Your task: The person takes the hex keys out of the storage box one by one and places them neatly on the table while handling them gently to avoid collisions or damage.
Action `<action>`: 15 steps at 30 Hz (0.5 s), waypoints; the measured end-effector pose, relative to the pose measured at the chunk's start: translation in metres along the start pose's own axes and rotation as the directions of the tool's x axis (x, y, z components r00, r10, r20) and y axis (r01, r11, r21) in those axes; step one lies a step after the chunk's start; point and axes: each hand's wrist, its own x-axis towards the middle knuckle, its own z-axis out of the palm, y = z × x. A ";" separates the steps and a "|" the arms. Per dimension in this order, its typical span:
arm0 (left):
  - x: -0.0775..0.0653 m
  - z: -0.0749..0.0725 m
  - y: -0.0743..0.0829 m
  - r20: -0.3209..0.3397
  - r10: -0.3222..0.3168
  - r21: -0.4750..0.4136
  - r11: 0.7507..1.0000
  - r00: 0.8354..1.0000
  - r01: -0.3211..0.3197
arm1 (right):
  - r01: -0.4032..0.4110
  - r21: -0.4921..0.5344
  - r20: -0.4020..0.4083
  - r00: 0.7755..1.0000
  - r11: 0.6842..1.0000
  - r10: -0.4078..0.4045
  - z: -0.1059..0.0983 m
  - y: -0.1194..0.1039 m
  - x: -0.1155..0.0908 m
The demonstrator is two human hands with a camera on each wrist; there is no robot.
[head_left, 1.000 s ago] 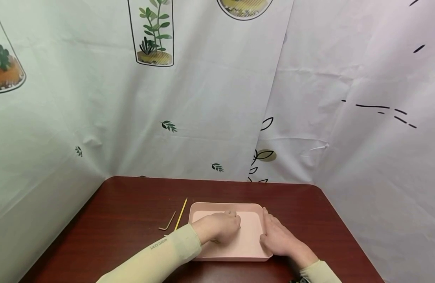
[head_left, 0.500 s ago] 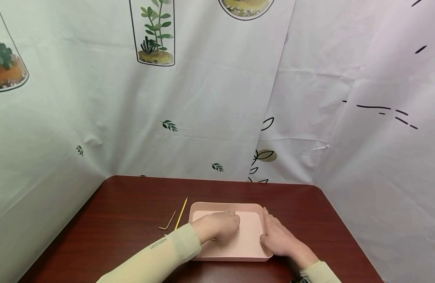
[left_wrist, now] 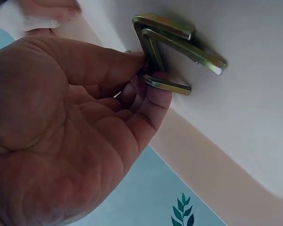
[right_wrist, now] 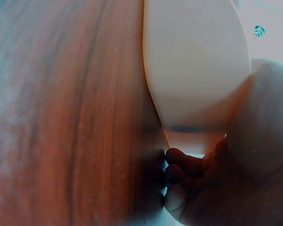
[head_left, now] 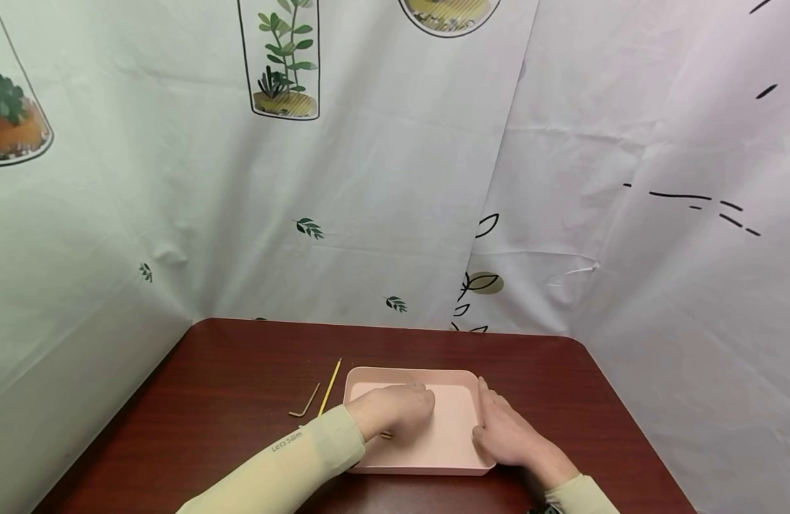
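Left fingers: the left hand's (left_wrist: 80,125) thumb and fingers (left_wrist: 159,98) pinch closely at brass-coloured, L-shaped metal hex keys (left_wrist: 188,51). Three bent ends show; cannot tell which of them the pinch takes.
Hex keys: low over or on the tray's floor, between 8 and 9 o'clock of its centre, taking 12 as the far edge in the head view; mostly under the hand there.
Handling: solid metal by the look; likely stiff, light to moderate for their size, not fragile. Smooth flat faces may slide on each other, so a bundle could fan out under a loose pinch.
Best hold: probably round the gathered legs just off the bends, thumb opposite fingers; free ends alone would let a key swivel.
Tray: pale pink, shallow, rounded rectangle (head_left: 427,471), probably plastic; likely light enough to skid if pushed.
Right hand: at 3 to 4 o'clock, holds the tray's wall (head_left: 507,428), fingers lengthwise outside, thumb over the rim.
Beyond, 10 o'clock: slim yellow wooden-looking pencil (head_left: 330,386).
Beyond, 9 to 10 o'clock: loose brass-coloured L-shaped key (head_left: 309,401), beside the pencil, apart from the tray.
Underneath all: dark red-brown wood-grain worktop (head_left: 240,428).
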 end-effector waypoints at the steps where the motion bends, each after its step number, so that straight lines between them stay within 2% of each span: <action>1: 0.000 0.000 0.000 0.001 -0.002 -0.005 1.000 1.000 0.002 | 0.000 -0.001 0.000 1.000 1.000 0.000 0.000 0.000 0.000; 6: -0.002 -0.001 0.000 0.001 -0.006 -0.020 1.000 1.000 0.006 | 0.001 0.000 -0.001 1.000 1.000 -0.001 0.001 0.000 0.000; 15: -0.002 -0.002 -0.002 -0.018 0.032 0.031 0.999 0.999 -0.031 | 0.009 -0.005 -0.001 1.000 1.000 -0.009 0.002 0.003 0.000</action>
